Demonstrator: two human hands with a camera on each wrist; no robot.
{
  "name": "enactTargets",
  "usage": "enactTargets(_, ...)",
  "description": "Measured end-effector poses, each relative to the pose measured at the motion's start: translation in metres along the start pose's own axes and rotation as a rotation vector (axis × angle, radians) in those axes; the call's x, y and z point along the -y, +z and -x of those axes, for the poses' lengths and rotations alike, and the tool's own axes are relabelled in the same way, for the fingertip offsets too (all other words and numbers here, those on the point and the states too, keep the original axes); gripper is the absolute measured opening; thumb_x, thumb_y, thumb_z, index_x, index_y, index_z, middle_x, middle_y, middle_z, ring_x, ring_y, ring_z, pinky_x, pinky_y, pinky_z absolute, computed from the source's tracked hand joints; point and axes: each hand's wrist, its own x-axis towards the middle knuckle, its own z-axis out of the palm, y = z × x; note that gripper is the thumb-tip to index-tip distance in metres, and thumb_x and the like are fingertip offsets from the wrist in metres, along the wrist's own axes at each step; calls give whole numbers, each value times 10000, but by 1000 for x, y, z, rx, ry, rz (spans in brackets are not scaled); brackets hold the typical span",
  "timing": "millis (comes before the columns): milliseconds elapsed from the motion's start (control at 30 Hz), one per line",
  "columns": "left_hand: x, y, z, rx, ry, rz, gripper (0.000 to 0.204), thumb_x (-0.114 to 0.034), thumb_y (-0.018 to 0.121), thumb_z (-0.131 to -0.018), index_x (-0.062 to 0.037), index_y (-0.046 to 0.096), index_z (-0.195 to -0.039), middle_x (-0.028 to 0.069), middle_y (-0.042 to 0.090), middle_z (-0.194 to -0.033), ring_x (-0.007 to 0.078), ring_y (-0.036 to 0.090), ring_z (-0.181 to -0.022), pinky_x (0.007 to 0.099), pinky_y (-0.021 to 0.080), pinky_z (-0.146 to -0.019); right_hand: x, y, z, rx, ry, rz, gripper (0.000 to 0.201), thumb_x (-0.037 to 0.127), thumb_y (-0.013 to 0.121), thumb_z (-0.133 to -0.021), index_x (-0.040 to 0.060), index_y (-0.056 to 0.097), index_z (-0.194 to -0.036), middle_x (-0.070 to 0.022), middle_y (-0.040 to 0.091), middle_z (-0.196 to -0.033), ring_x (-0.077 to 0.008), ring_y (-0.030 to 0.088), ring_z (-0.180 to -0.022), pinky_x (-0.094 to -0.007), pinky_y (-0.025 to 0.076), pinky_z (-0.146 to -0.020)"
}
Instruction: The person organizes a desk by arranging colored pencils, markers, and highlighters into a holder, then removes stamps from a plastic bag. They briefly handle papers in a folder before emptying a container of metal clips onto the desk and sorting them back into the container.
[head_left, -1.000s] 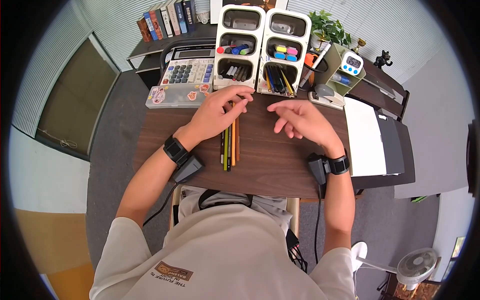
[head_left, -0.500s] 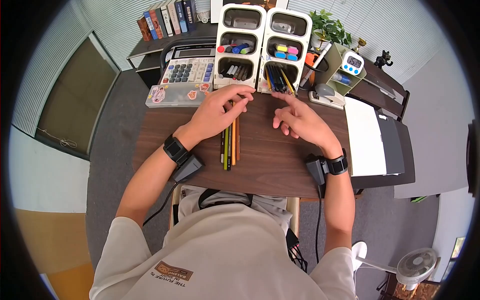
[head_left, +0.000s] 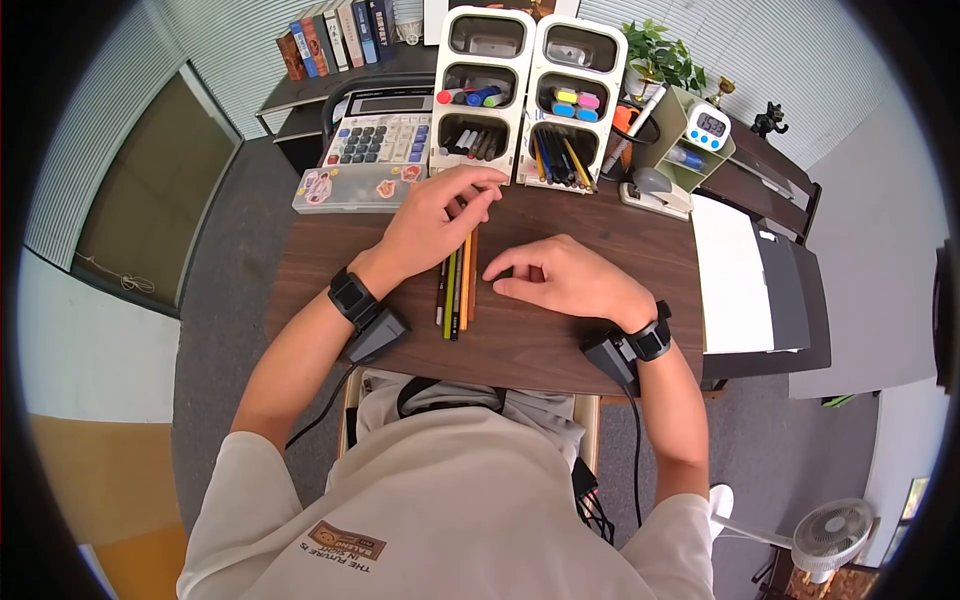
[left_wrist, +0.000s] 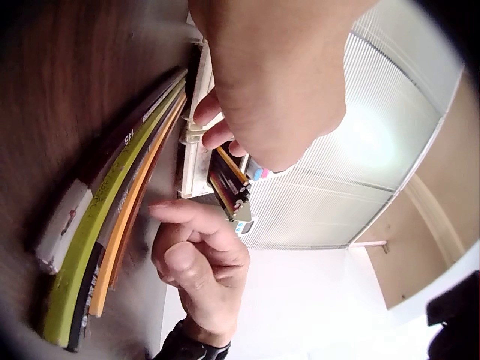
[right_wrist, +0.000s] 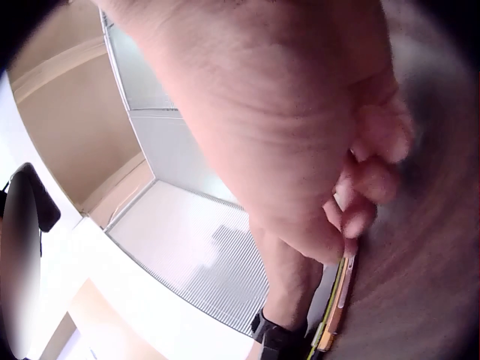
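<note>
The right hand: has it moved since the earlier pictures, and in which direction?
Yes. Judged against the right white organizer in the head view, the right hand has drawn back from it and shifted left, closer to the pencils lying on the desk.

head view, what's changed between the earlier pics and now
The right hand has drawn back and to the left, from by the right-hand organizer to beside the row of pencils; no grasp or release shows. The left hand stays over the pencils' far ends.

L grip [head_left: 433, 228] fwd, fingers loosely bent, R grip [head_left: 568, 279] closer in, thumb & idx apart
</note>
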Motion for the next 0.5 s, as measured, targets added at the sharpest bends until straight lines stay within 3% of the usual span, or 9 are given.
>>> enactTargets(67,0,1,0,-16,6,14,267,-70,610,-1053,-60,661,-1315,61,732,-1079,111,702,-857,241,542,-707,2,0,-1,-19,17,-5,331,243,732,-983,137,734,-1296,-101,691,-759,-183,648,-685,-353,516,-659)
enactTargets(167,6,2,-2,-45,50,1,255,-96,621,-1044,-71,672,-1292,62,728,-1053,126,732,-816,243,553,-643,-1,9,-2,-55,-109,-64,305,223,745,-965,126,749,-1255,-104,693,-759,-213,634,-646,-368,511,-645)
enactTargets(267,5,2,-2,-44,45,-4,252,-94,621,-1043,-72,673,-1288,60,726,-1049,123,726,-804,246,553,-642,-1,16,-4,-72,-198,64,285,201,749,-952,119,754,-1224,-95,682,-749,-237,624,-629,-373,509,-637)
enactTargets(333,4,1,-1,-36,23,-2,251,-85,621,-1047,-65,675,-1291,60,729,-1051,114,713,-824,241,543,-661,3,12,-3,-73,-108,25,239,197,737,-925,95,743,-1141,-119,703,-776,-312,674,-702,-430,528,-677)
enactTargets(467,1,1,-1,-22,3,-21,245,-79,617,-1053,-57,687,-1287,63,731,-1047,107,703,-835,236,535,-675,-13,-1,1,-111,-38,152,220,201,740,-913,87,724,-1100,-106,713,-794,-312,684,-709,-437,534,-681)
enactTargets(500,1,1,-1,-23,4,-21,245,-79,617,-1053,-57,687,-1287,63,731,-1047,107,703,-835,236,535,-675,-17,-2,2,-194,-4,186,212,201,743,-908,84,714,-1082,-101,715,-797,-313,692,-723,-438,536,-684)
